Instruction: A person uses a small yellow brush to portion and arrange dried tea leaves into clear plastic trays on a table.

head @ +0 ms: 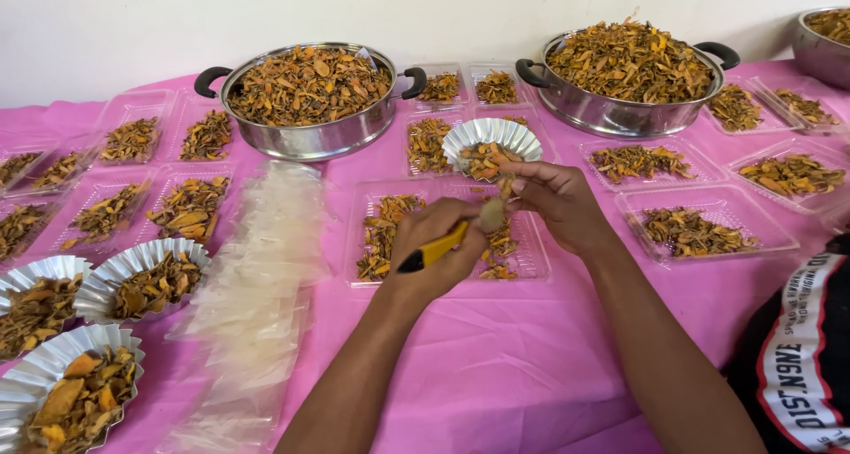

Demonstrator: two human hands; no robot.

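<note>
My left hand [436, 246] is closed around a tool with a yellow and black handle [434, 253], its tip pointing up toward my right hand. My right hand [558, 201] pinches a small piece of dried orange-brown root [505, 186] just above a clear plastic tray [447, 277] that holds more such pieces. Both hands meet over this tray. Just behind them sits a fluted silver foil cup [492, 135] with dried pieces in it.
Two steel pots [305, 135] [620, 113] heaped with dried slices stand at the back on the pink tablecloth [496, 365]. Several filled clear trays surround them. Foil cups [146, 272] sit at the left beside a stack of clear lids [266, 268].
</note>
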